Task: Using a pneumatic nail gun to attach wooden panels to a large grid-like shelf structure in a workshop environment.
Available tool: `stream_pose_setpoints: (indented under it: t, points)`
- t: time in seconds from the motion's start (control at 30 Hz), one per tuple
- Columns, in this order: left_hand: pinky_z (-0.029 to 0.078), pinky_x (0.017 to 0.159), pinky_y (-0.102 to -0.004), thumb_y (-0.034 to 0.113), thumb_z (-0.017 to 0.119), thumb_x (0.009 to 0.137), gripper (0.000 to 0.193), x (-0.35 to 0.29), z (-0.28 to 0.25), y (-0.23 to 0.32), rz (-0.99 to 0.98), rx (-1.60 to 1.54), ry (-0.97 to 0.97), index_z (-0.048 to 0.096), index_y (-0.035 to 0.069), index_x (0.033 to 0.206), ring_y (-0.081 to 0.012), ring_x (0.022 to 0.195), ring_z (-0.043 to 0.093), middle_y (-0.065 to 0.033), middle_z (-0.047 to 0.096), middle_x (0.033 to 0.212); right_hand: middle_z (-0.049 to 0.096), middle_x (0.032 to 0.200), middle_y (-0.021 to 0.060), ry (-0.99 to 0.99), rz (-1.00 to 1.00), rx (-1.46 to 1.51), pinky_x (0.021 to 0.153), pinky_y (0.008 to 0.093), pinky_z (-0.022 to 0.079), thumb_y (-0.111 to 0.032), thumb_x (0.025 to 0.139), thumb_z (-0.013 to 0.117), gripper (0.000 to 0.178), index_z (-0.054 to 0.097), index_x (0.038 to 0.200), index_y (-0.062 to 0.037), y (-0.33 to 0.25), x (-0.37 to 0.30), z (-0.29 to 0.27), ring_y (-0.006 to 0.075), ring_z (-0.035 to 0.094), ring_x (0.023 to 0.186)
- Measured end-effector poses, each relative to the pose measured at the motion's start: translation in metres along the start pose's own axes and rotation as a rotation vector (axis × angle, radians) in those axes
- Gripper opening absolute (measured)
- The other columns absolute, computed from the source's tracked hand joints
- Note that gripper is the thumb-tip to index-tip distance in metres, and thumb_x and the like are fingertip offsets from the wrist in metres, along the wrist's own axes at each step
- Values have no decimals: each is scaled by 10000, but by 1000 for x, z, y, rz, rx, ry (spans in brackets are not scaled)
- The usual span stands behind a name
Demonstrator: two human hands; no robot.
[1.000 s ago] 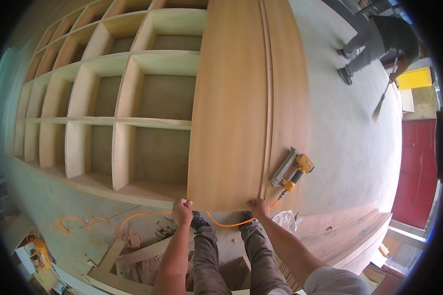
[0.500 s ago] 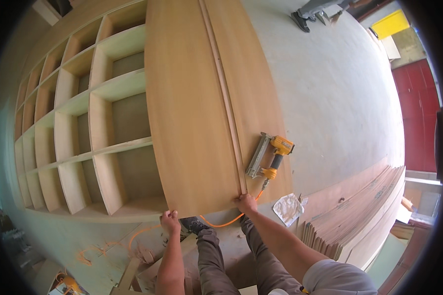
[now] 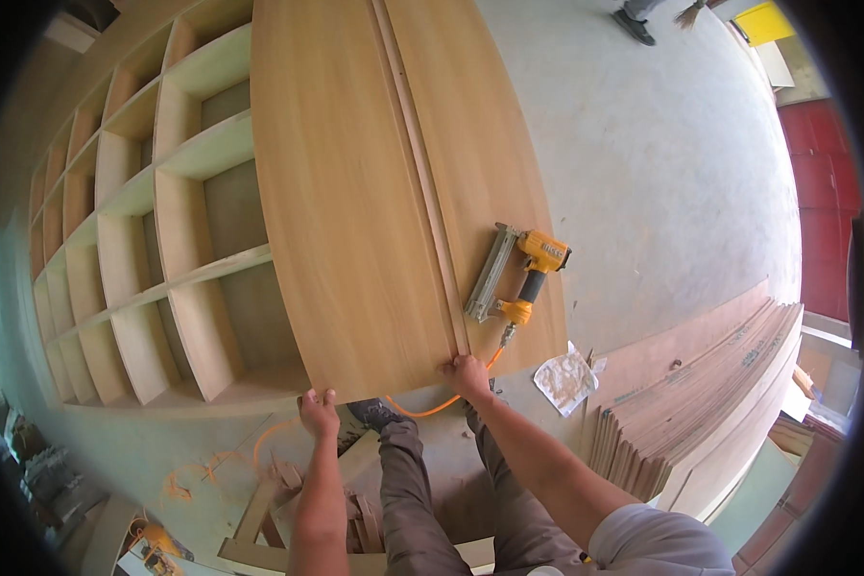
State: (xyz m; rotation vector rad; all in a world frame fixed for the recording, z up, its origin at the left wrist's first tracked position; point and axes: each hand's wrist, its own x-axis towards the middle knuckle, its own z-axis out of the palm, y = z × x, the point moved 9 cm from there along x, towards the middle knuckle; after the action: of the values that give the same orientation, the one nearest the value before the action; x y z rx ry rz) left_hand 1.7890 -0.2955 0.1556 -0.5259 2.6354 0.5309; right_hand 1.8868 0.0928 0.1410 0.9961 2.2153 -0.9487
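Observation:
A long wood-faced panel point(image 3: 346, 240) lies over the right side of a cubby-shelf frame point(image 3: 184, 278). My left hand point(image 3: 319, 415) pinches the panel's near left corner, thumb and fingers close together. Farther right, my right hand point(image 3: 468, 376) is closed on the near edge, at the end of a narrow wooden strip point(image 3: 422, 182) running lengthwise along the panel. The fingers under the edge are hidden. An orange and black nail gun point(image 3: 526, 274) rests on the panel just beyond my right hand, joined to an orange air hose point(image 3: 432, 411).
A white plastic bag point(image 3: 566, 379) lies right of the panel. Stacked boards point(image 3: 691, 394) stand at the right. Wood offcuts point(image 3: 360, 523) surround my legs. Another person's shoe point(image 3: 634, 27) and a broom point(image 3: 689, 14) show at the far right, beside the grey floor point(image 3: 634, 173).
The panel has shifted slightly left over the shelf frame, with both hands still on its near edge and the nail gun riding on it. The other person's foot has moved right.

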Motion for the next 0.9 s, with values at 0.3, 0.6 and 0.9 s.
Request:
stream_pose_setpoints:
  t: [0.3,0.6,0.9]
  points:
    - [514,794,-458,283,767,846,384,3,2,-6,17,74,22,620,30,1096,-339,957,624,-135,598,1070,709,838,217,-1,17,71,756,468,551,-398,798,714,370,742,817,-30,0,1,1,386,697,829]
    - [520,803,-474,264,771,839,391,-2,-1,4,24,16,14,623,20,1106,-374,975,629,-171,611,1086,712,769,186,53,-32,79,726,435,561,-421,790,737,387,742,811,-34,10,7,2,346,714,767]
    - [516,856,-491,251,779,799,401,1,-9,9,76,38,52,622,23,1089,-413,1016,614,-190,616,1112,677,639,130,-129,175,104,548,354,555,-354,837,737,392,694,742,24,20,9,15,233,703,554]
